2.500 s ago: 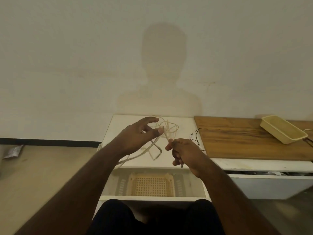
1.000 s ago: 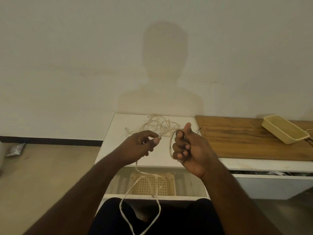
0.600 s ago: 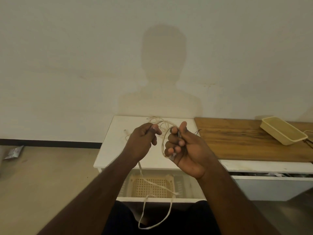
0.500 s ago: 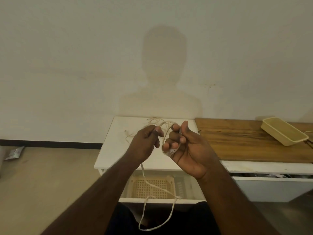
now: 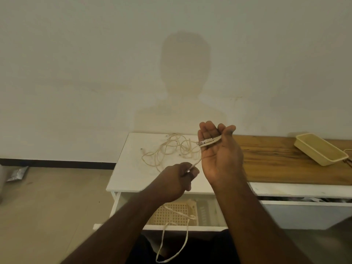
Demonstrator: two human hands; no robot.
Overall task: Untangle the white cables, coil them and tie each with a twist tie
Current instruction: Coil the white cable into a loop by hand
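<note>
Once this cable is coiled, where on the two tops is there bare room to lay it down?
The white top is bare along its left and near edges. Its far middle is crowded by the tangled white cables. The wooden top is bare between the right hand and the yellow tray.

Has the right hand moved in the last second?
Yes. The right hand has risen and opened palm-up, fingertips now above the white table's far edge.
</note>
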